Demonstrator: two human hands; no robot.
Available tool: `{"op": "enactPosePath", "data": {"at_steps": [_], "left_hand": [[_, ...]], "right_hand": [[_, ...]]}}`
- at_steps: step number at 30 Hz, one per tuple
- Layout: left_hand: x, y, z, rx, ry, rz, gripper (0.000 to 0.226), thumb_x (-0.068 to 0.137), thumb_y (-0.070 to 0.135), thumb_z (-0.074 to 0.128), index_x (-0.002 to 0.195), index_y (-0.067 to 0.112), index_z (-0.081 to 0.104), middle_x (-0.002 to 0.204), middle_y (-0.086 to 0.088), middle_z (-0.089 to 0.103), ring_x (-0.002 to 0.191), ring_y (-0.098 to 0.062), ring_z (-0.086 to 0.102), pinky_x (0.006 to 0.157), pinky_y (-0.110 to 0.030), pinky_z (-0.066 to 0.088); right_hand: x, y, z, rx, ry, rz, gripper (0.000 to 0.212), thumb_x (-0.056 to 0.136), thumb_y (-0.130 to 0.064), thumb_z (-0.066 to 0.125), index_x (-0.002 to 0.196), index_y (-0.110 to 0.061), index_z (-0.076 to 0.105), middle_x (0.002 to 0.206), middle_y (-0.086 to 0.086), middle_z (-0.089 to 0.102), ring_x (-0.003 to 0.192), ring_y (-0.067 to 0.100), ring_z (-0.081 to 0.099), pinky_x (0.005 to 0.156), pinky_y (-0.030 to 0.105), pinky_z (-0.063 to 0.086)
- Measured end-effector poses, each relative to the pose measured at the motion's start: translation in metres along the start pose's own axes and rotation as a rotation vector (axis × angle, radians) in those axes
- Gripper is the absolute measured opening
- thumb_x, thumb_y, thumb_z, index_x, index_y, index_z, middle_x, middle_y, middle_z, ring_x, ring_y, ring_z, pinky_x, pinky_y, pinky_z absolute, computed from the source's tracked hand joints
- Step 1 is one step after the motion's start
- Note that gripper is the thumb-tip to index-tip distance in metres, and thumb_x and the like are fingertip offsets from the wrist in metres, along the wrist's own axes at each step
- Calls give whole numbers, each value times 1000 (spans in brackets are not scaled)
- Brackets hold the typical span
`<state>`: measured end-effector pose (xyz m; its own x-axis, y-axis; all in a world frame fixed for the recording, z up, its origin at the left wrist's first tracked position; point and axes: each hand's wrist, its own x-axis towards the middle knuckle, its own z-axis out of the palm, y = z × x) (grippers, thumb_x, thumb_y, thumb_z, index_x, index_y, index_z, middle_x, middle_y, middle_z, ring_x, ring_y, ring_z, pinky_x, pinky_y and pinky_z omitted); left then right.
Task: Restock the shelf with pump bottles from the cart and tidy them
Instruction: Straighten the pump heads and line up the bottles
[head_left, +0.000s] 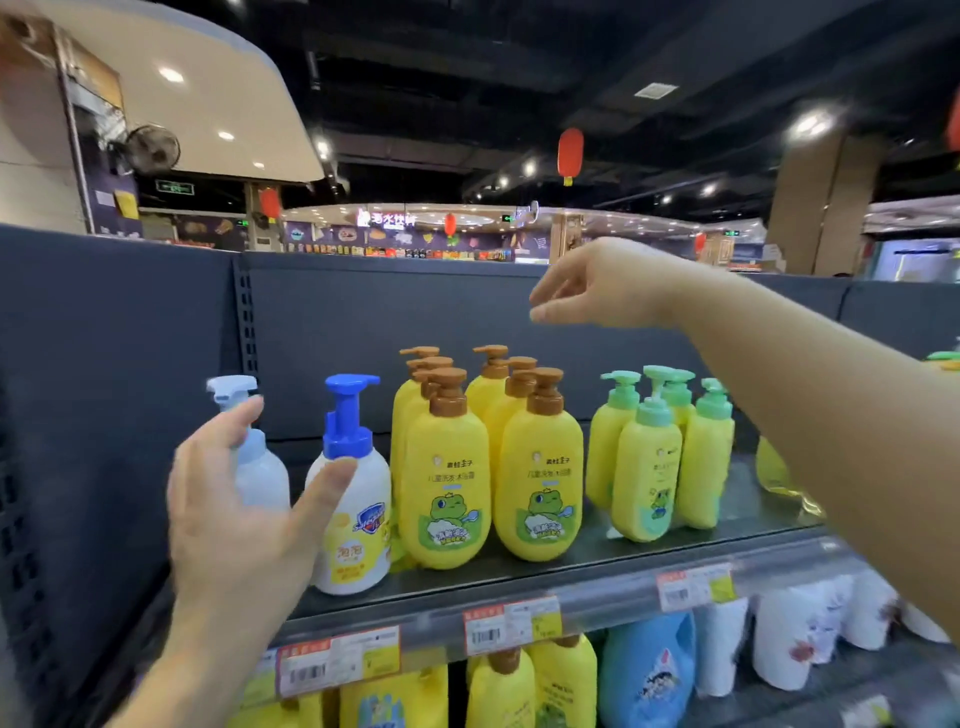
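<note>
My left hand (244, 514) is open in front of the top shelf (613, 545), its thumb against a white foam bottle with a blue pump (358, 499). Behind its fingers stands a pale blue pump bottle (260, 457). Two rows of yellow frog bottles with brown pumps (537, 467) fill the middle of the shelf. Right of them stand several smaller yellow-green bottles with green pumps (649, 457). My right hand (597, 283) hovers empty above the brown pumps, fingers loosely curled and pointing left. The cart is out of view.
The grey back panel (130, 338) rises behind the shelf. Price tags (511, 626) line the shelf's front edge. The shelf below holds yellow bottles (504, 691), a blue bottle (649, 670) and white bottles (789, 634). My right forearm (831, 415) crosses the shelf's right end.
</note>
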<state>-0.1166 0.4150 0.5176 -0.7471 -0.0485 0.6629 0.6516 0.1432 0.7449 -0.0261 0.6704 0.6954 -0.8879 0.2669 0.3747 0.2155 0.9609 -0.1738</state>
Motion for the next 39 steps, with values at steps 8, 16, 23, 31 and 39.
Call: {"op": "enactPosePath", "data": {"at_steps": [8,16,23,31,39], "left_hand": [[39,71,87,349,-223,483,43,77,55,62,112,29,63,113,9,62,109,-18,54,91,-35,36],[76,78,119,1033,-535,306,33,86,57,48,105,38,66,104,13,65,106,-16,57,105,-45,25],[79,85,120,896,-572,152,33,80,49,64,106,30,71,90,12,62,88,-13,57,84,-36,47],[88,87,121,969,-639,189,36,80,53,62,109,33,70,101,15,66,100,-12,58,102,-44,40],[117,96,127,972,-589,150,35,85,57,51,100,32,71,96,15,67,95,-14,60,96,-46,42]], "right_hand": [[-6,47,50,-72,-206,-34,53,84,-50,61,132,-29,50,112,-4,64,99,16,60,90,35,51],[19,81,69,94,-144,-204,34,82,-54,59,111,-36,60,100,-11,65,96,14,62,93,45,50],[48,94,51,323,-96,-251,38,87,-52,55,118,-30,61,115,-5,65,102,13,58,83,28,44],[78,81,73,102,-261,-324,42,88,-40,61,124,-20,60,117,-1,66,97,14,59,89,28,47],[82,90,69,2,-246,-309,37,86,-41,63,115,-19,67,102,-3,70,90,15,63,82,28,51]]}}
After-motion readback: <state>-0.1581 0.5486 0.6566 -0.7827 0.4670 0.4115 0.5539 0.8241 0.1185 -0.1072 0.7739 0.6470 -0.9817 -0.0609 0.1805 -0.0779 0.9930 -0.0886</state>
